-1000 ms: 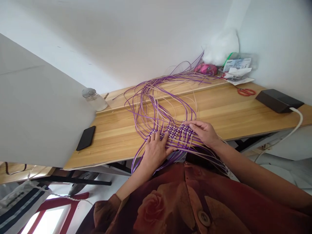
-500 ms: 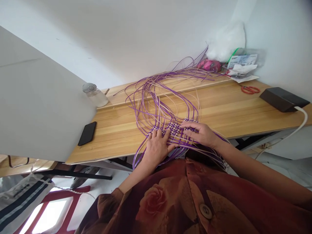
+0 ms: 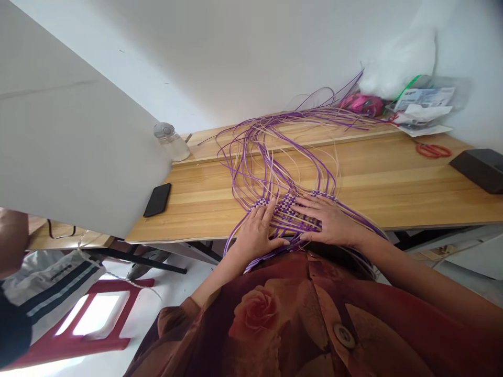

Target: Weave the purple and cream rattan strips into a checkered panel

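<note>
A checkered purple-and-cream weave [image 3: 288, 203] of thin strips lies at the table's front edge, before my body. My left hand [image 3: 256, 233] rests flat on its left part, fingers stretched out and thumb pointing right. On the right part lies my right hand [image 3: 332, 222], palm down with fingers apart and thumb reaching left, covering some of the weave. Long loose purple and cream strips [image 3: 271, 123] fan out from the far side and trail to the back right. More strips run sideways beneath both hands and droop over the edge.
The wooden table [image 3: 204, 201] carries a black phone [image 3: 157, 200] and a clear bottle [image 3: 173, 142] at left. Red-handled scissors [image 3: 433, 151], a dark box [image 3: 481, 168] and plastic packets [image 3: 424, 112] lie right. Another person's arm [image 3: 11, 241] shows at the left edge, near a red stool [image 3: 113, 319].
My view has turned a little left, so the table appears farther right. My right hand has spread its fingers and thumb flatter over the weave. Another person's arm has appeared at left.
</note>
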